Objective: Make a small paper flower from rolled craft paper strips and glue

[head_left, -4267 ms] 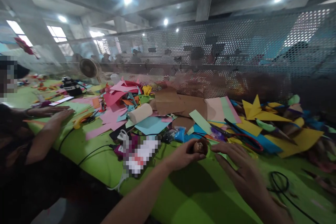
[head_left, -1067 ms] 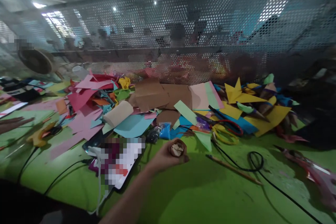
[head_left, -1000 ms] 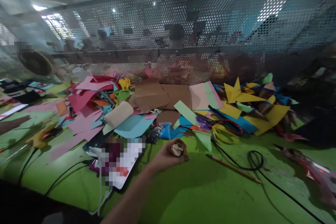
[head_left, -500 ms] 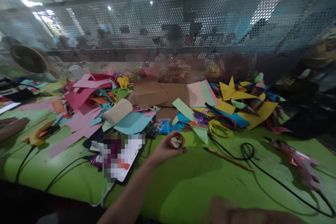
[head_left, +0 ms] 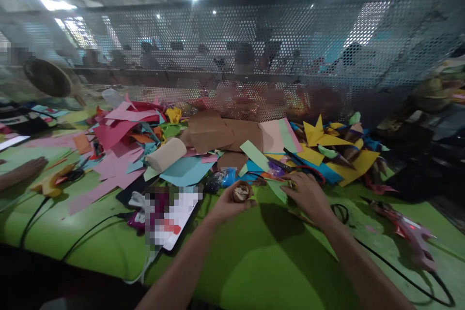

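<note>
My left hand point(head_left: 232, 203) is closed around a small brown paper roll point(head_left: 241, 193), its open top facing me and crumpled pale paper stuffed inside. To its right, my right hand point(head_left: 308, 196) reaches over the table, fingers bent and pinched at a small yellow thing, largely covered by the hand. A light green paper piece point(head_left: 278, 190) lies beside those fingertips. Just behind them are scissors with red-and-black handles point(head_left: 308, 170) and a purple packet point(head_left: 276, 168). A blue packet point(head_left: 228, 177) lies behind my left hand.
A pink glue gun point(head_left: 410, 235) with a black cord lies at right, a yellow one point(head_left: 54, 181) at left near another person's hand point(head_left: 27, 172). A white phone-like slab point(head_left: 181, 218) lies left of my arm. Coloured paper scraps point(head_left: 116, 131) and brown paper point(head_left: 210, 131) line the perforated screen point(head_left: 181, 53).
My right hand has come up from the bottom edge to the yellow loops beside the green paper, hiding them. My left hand stays about where it was, still holding the paper roll.
</note>
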